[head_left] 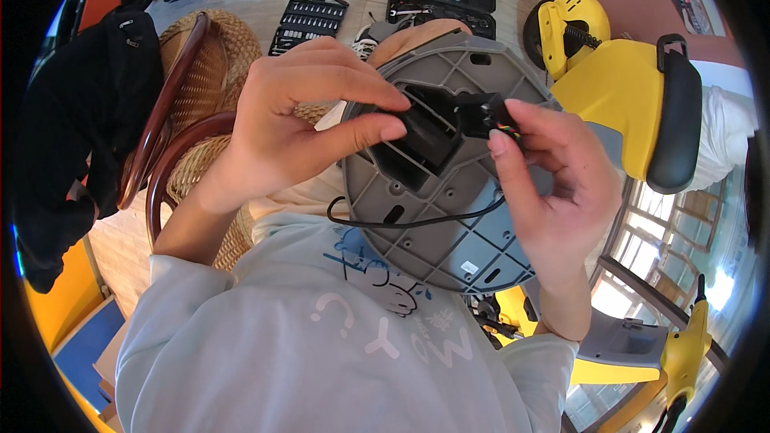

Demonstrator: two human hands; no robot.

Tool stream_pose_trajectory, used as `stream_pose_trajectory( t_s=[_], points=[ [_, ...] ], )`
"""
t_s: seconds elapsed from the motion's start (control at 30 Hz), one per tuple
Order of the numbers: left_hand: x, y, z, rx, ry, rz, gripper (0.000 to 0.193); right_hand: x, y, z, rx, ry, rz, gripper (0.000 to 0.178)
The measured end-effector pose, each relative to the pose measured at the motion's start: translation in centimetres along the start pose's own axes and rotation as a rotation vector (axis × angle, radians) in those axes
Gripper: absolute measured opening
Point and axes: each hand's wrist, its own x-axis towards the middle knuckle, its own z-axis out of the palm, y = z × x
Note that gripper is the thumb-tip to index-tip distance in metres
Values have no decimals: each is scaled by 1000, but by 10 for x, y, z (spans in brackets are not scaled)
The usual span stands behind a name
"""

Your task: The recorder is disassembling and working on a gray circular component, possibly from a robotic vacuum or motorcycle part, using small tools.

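Observation:
A rounded grey plastic panel point(417, 248) with a ribbed underside rests against my lap. Its middle has a deep recess holding a black plastic part point(429, 140). My left hand point(313, 112) is over the recess's left side, thumb and forefinger pinching the near edge of that black part. Between the thumb and fingers of my right hand point(553, 168) is a small black box-shaped connector point(480, 112) with thin coloured wires, at the recess's right edge. A black cable point(401, 224) loops across the lower part of the panel and runs toward my right hand.
On the floor ahead lie a socket set point(309, 20) and an open black tool case point(441, 14). Wicker chairs point(212, 48) stand to the left, one by a black garment point(88, 128). Yellow and black machine parts point(618, 96) crowd the right side, near a glass surface point(682, 224).

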Motion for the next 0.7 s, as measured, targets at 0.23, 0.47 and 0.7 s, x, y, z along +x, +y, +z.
stream_pose_trajectory(
  t_s=[0.23, 0.47, 0.7],
  points=[
    [-2, 5, 4, 68, 27, 83, 27, 8, -2, 8, -330, -25, -388, 25],
    [0, 16, 16, 174, 110, 22, 20, 1, 11, 9, -515, -158, -414, 32],
    [13, 20, 17, 229, 81, 72, 16, 10, 8, 16, -520, -112, -419, 24]
  ],
)
